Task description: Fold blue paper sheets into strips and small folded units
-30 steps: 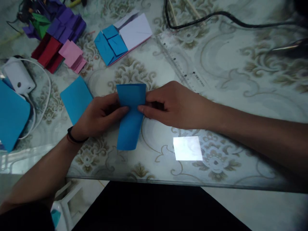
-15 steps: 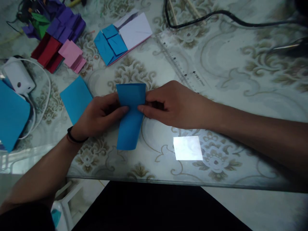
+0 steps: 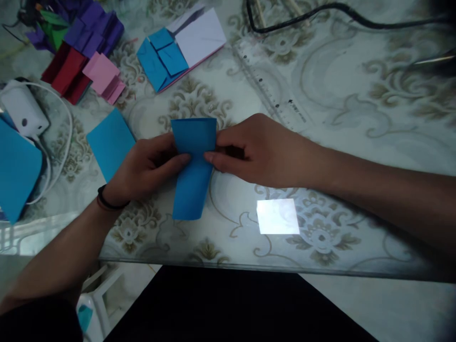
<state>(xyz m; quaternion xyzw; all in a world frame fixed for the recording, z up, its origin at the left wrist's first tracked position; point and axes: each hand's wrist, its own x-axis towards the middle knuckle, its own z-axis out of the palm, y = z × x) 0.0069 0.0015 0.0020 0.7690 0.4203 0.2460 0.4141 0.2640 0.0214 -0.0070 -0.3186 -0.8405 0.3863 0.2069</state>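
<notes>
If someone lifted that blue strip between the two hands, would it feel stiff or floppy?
The blue strip is probably light: the left hand and right hand pinch it only at its sides. It likely flexes easily, since its outline bends midway. Still, its top edge looks doubled, so layering may add some stiffness.

Strip: blue paper, smooth, matt. Flat sheet beside: likewise matt blue paper. Red piece, pink piece: folded paper, dull. Table: glossy, glass-like, throwing bright reflections. Ruler: clear plastic, smooth. Adapter: white plastic, faint sheen. Trousers: black cloth, matt. Wristband: dark, material unclear.
</notes>
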